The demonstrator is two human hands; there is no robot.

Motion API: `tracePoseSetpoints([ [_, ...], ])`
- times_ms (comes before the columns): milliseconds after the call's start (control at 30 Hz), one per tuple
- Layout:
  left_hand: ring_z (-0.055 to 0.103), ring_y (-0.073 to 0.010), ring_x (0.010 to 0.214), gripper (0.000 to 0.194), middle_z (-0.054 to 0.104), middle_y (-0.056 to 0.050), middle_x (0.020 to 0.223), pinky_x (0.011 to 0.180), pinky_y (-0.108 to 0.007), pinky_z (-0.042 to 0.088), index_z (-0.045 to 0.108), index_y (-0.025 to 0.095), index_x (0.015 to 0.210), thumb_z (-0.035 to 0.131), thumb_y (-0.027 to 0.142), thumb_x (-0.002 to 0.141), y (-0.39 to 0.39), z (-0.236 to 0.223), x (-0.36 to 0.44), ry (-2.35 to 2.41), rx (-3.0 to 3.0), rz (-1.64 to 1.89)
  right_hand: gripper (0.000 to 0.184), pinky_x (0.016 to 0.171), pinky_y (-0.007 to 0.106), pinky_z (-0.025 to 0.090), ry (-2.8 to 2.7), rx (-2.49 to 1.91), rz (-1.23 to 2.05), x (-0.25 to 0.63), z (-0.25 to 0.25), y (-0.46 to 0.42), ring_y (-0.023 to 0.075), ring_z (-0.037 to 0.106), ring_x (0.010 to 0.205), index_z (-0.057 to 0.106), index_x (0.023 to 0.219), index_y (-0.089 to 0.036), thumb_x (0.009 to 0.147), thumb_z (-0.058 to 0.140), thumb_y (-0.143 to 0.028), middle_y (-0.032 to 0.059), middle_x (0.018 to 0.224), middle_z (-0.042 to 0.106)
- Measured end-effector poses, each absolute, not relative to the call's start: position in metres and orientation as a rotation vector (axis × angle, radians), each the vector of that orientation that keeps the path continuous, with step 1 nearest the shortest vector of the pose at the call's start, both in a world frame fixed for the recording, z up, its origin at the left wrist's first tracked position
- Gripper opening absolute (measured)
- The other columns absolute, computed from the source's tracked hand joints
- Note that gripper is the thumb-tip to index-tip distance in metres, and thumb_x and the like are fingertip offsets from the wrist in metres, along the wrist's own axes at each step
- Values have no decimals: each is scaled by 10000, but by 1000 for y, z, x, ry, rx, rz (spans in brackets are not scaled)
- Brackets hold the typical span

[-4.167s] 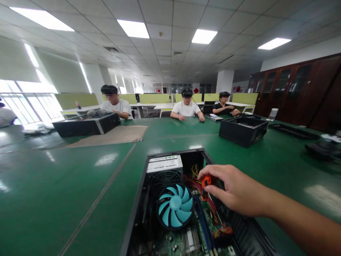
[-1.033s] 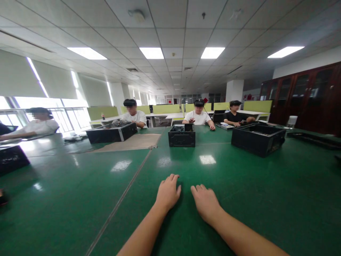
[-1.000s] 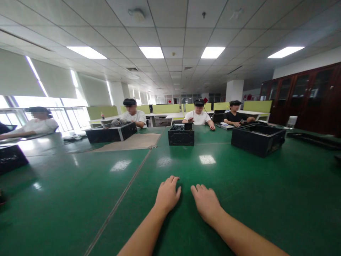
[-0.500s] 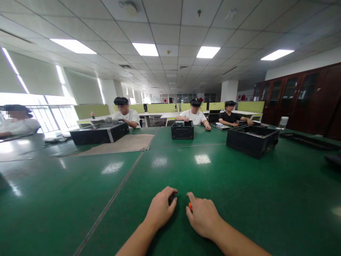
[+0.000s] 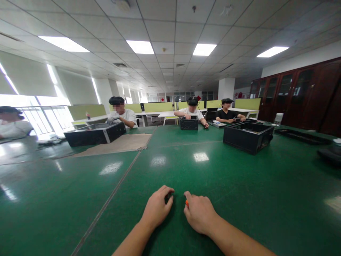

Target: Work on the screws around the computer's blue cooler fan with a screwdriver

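Note:
My left hand (image 5: pixel 157 206) is curled just above the green tabletop (image 5: pixel 128 220), thumb facing the fingertips. Something small and dark (image 5: pixel 168 195) shows in the gap between them, too hidden to name. Opposite it, my right hand (image 5: pixel 201 214) has its fingers closed around a small orange object (image 5: pixel 187 203). Only a bit of orange shows between thumb and index finger; the rest is covered by the hand. A narrow gap separates the two hands, and they do not touch each other.
Black computer cases stand far left (image 5: pixel 96 134), at the far middle (image 5: pixel 189 124) and at the right (image 5: pixel 247 137), near co-workers. A tan sheet (image 5: pixel 128 143) lies under the left one. A long black panel (image 5: pixel 302 137) rests at far right. A seam (image 5: pixel 106 206) crosses the table.
My hands keep nearly the same pose, and the view has shifted slightly. Across the table, the middle co-worker's computer case has moved back towards that person and turned.

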State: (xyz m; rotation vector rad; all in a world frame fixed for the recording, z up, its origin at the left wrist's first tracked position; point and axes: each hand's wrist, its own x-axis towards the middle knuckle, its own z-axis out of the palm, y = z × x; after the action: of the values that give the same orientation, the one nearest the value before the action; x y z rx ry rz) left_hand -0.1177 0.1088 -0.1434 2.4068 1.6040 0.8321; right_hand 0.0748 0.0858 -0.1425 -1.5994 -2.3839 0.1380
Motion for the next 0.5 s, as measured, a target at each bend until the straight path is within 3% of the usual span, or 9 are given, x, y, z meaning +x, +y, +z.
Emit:
tracePoseSetpoints([
  [500,607,-183,858,209,643,-37,963,820,-318,472,643,227,1007,482,209,875,106,-143,-117,1585,2413,841,375,756,391,501,-2368,-1612,147,76,-145,83,301,704,893,545,1252,-194,905,474,-318,127,1030,724],
])
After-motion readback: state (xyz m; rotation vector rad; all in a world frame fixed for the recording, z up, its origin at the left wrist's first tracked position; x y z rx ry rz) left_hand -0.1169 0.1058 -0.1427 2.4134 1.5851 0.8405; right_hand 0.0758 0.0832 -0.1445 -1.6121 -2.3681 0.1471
